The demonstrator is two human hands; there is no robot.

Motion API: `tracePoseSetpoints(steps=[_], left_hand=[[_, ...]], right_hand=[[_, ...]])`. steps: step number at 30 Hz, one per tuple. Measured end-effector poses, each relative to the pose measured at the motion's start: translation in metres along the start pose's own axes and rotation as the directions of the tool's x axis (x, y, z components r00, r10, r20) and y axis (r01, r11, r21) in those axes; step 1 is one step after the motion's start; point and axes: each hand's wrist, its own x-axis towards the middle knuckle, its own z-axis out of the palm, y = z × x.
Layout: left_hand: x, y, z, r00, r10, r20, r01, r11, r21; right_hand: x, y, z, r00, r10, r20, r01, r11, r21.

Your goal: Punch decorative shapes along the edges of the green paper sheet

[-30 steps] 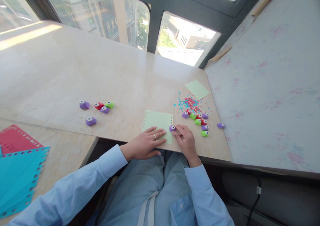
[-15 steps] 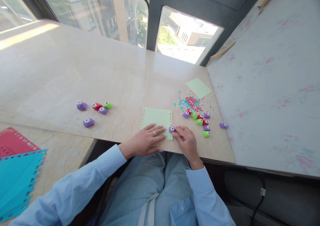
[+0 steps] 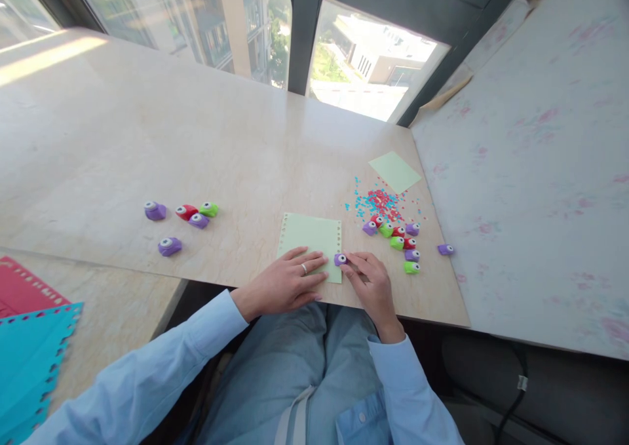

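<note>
Now | right hand (image 3: 371,281) pinching purple punch (image 3: 340,259) | left hand (image 3: 287,281) spread flat on green paper (image 3: 310,236) | no legible writing

We count five small punches (image 3: 179,220) in the left group: three purple, one red, one green; one purple punch (image 3: 340,259) at the sheet's edge; nine or so in the right cluster (image 3: 397,238), overlap prevents certainty; two pale green sheets (image 3: 310,236); two hands (image 3: 287,281).
</note>
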Motion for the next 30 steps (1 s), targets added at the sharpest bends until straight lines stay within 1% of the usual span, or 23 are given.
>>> tracePoseSetpoints(steps=[5,8,12,18,30], left_hand=[[-0.0007,0.0019,-0.0012,1.000,0.009,-0.007,-0.009,1.000,-0.022],[0.0000,0.0020,-0.0022,1.000,-0.006,0.007,0.006,1.000,-0.024],[0.0013,0.0020,-0.0021,0.999,-0.038,0.001,0.038,0.999,-0.025],[0.0021,0.0009,-0.0014,0.999,-0.048,0.018,0.048,0.999,-0.010],[0.0024,0.0006,-0.0002,0.999,-0.049,-0.010,0.049,0.998,-0.045]], right_hand=[[0.0014,-0.0025,0.0005,1.000,0.009,-0.003,-0.009,1.000,-0.030],[0.0015,-0.0033,0.0003,1.000,0.003,-0.001,-0.003,0.999,-0.044],[0.0006,-0.0033,-0.0005,1.000,0.001,0.012,-0.001,0.999,-0.051],[0.0000,-0.0025,-0.0016,1.000,-0.016,0.007,0.016,0.999,-0.042],[-0.0011,-0.0006,-0.0012,1.000,-0.021,-0.020,0.021,0.999,-0.033]])
